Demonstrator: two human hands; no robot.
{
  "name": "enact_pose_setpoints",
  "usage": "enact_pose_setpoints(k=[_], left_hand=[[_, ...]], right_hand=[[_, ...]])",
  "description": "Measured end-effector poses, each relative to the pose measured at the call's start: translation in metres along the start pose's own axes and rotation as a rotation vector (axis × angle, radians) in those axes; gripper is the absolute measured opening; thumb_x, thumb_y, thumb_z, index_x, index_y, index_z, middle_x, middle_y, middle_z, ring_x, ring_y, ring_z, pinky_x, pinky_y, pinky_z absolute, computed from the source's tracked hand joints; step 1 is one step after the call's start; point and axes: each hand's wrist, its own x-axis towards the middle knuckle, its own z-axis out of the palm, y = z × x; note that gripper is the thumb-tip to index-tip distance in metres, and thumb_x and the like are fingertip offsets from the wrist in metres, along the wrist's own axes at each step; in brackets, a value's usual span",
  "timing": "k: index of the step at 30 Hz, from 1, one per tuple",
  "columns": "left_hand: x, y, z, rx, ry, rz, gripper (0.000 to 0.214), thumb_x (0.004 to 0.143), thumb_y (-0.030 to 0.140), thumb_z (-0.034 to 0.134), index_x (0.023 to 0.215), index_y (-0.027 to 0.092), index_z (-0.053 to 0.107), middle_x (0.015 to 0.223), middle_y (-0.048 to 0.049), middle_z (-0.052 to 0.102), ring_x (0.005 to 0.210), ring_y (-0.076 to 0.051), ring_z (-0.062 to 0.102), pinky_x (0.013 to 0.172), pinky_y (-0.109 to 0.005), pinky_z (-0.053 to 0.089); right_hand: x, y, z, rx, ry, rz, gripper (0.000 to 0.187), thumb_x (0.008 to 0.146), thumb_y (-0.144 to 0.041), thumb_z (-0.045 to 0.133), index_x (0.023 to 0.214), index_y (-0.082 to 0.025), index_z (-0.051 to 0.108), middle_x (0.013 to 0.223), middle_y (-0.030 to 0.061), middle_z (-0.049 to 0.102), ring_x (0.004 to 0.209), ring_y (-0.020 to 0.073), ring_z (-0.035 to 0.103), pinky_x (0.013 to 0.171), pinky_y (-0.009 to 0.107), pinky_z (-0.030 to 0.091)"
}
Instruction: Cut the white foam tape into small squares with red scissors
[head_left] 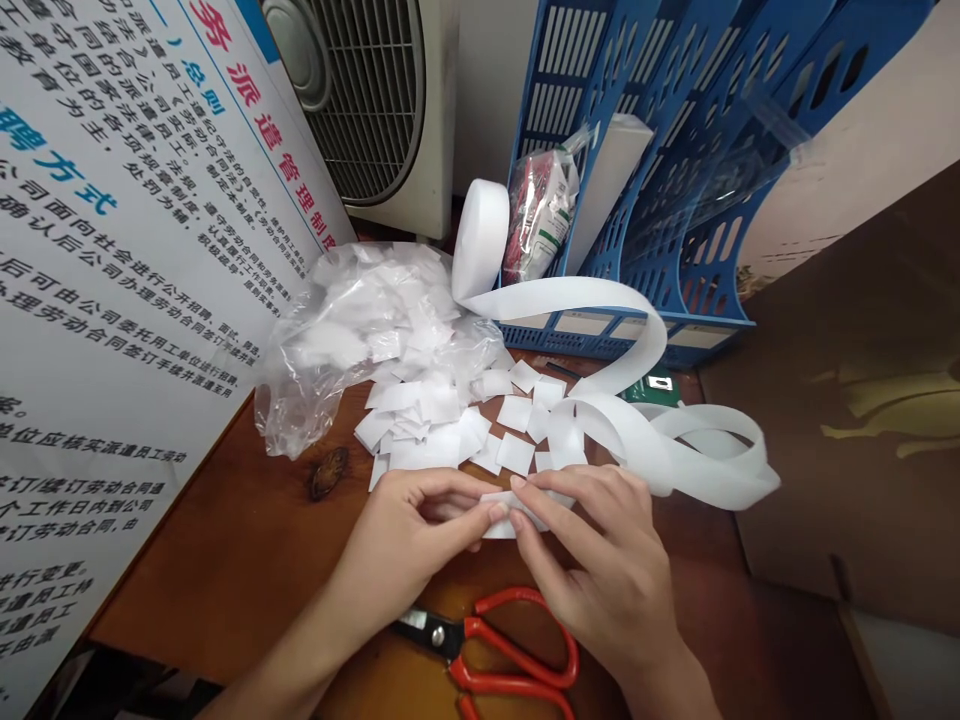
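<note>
Between my fingertips is a small piece of white strip (498, 530). My left hand (409, 530) pinches its left part between thumb and fingers. My right hand (607, 560) grips the same piece from the right, thumb and fingertips pressed on it. Just beyond my hands lie many cut white squares (516, 453), heaped at the left and scattered at the right. Scissors with red handles (517, 684) rest on the table below my hands, their blades partly behind my left wrist. A long white band (592, 295) runs from a standing roll (481, 235) and loops down to the right.
A clear plastic bag (300, 400) full of white squares sits at the left. Behind stand a blue file rack (637, 345) with a red-filled packet (536, 215) and a fan unit (442, 120). A printed board (112, 350) leans along the left side. A small brown object (328, 473) lies on the wooden table (217, 570).
</note>
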Motion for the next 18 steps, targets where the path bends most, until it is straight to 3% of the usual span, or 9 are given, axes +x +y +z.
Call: enact_pose_setpoints(k=[5, 10, 14, 18], left_hand=[[0.0, -0.002, 0.001, 0.015, 0.009, 0.018, 0.014, 0.087, 0.033, 0.081, 0.1, 0.029, 0.087, 0.09, 0.0004, 0.085, 0.076, -0.018, 0.075, 0.066, -0.022, 0.059], [0.001, -0.001, 0.003, 0.008, 0.032, 0.062, 0.016, 0.086, 0.029, 0.083, 0.101, 0.028, 0.087, 0.091, 0.0002, 0.085, 0.084, -0.019, 0.079, 0.072, -0.02, 0.061], [0.001, 0.0, 0.003, -0.031, 0.06, 0.04, 0.02, 0.084, 0.029, 0.084, 0.102, 0.023, 0.087, 0.09, -0.0024, 0.085, 0.085, -0.022, 0.079, 0.073, -0.021, 0.064], [0.002, 0.003, 0.0, -0.121, 0.055, -0.001, 0.024, 0.082, 0.03, 0.085, 0.103, 0.018, 0.086, 0.089, -0.0047, 0.084, 0.084, -0.024, 0.079, 0.071, -0.025, 0.066]], right_hand=[[0.0, -0.002, 0.001, 0.086, 0.008, 0.103, 0.027, 0.088, -0.004, 0.07, 0.11, -0.019, 0.073, 0.099, 0.0073, 0.072, 0.094, 0.0227, 0.062, 0.083, 0.044, 0.044], [0.003, -0.001, 0.001, 0.23, -0.09, 0.273, 0.02, 0.096, -0.009, 0.063, 0.108, -0.023, 0.072, 0.096, 0.0032, 0.07, 0.093, 0.0205, 0.061, 0.082, 0.042, 0.043], [0.008, -0.005, -0.002, 0.078, -0.02, 0.143, 0.025, 0.093, -0.011, 0.067, 0.113, -0.023, 0.075, 0.104, 0.0056, 0.073, 0.101, 0.0248, 0.062, 0.09, 0.047, 0.041], [0.009, -0.011, -0.006, -0.038, -0.032, 0.036, 0.036, 0.088, -0.022, 0.076, 0.123, -0.02, 0.073, 0.121, 0.0112, 0.072, 0.115, 0.0339, 0.061, 0.098, 0.057, 0.038]])
